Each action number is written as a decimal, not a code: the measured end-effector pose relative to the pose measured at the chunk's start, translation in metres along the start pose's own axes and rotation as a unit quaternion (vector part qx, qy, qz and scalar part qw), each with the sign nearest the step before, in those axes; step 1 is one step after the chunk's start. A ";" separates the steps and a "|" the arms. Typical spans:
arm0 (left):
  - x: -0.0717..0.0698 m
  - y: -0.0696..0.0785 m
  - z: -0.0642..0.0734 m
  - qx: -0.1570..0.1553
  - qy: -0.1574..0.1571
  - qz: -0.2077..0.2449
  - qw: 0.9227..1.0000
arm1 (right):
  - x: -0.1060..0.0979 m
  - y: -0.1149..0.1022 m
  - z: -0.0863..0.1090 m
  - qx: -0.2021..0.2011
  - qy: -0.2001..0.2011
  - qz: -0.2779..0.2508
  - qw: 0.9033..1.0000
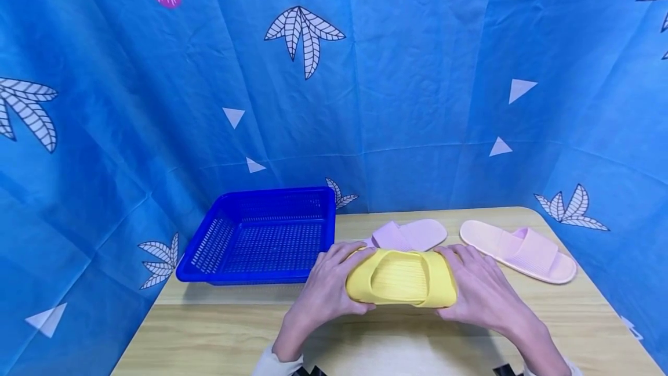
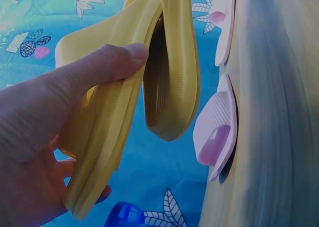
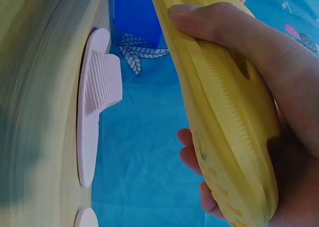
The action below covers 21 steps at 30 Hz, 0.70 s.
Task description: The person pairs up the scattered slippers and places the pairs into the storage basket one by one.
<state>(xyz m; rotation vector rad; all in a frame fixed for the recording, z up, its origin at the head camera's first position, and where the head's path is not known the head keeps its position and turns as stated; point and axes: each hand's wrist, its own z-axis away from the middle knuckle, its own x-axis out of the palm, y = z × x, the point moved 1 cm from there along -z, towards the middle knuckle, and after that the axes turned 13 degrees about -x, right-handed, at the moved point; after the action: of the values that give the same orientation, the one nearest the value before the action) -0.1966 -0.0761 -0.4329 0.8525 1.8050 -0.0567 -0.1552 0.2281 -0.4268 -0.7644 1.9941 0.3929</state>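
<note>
Now in both hands: a yellow slipper [image 1: 399,280] above the table [image 1: 219,335]

The person's left hand [image 1: 331,283] grips one end and the right hand [image 1: 482,289] the other, each with its thumb on the near side and its fingers curled over the far side; whether another yellow one is pressed against it cannot be told. The yellow slipper is held crosswise, raised, its opening showing a ribbed inside. Just beyond it is a pale pink slipper [image 1: 425,234], partly hidden. A second pink slipper [image 1: 529,251] lies slanted farther right, near the table's right edge. A perforated blue basket [image 1: 250,277] stands to the left, toward the back of the table, and behind everything hangs a blue curtain [image 1: 417,74] printed with leaves and triangles
</note>
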 end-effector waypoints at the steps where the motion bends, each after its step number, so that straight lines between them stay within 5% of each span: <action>1: 0.000 0.000 0.000 0.000 0.000 0.001 1.000 | 0.000 0.000 0.000 0.000 0.001 -0.002 1.000; 21: 0.004 0.003 -0.002 0.016 0.012 0.007 1.000 | 0.009 -0.006 -0.006 -0.005 0.018 -0.003 1.000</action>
<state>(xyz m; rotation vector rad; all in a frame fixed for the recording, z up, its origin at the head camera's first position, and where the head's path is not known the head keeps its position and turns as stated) -0.1967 -0.0711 -0.4343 0.8922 1.8253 -0.0663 -0.1582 0.2171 -0.4311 -0.7883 2.0252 0.3874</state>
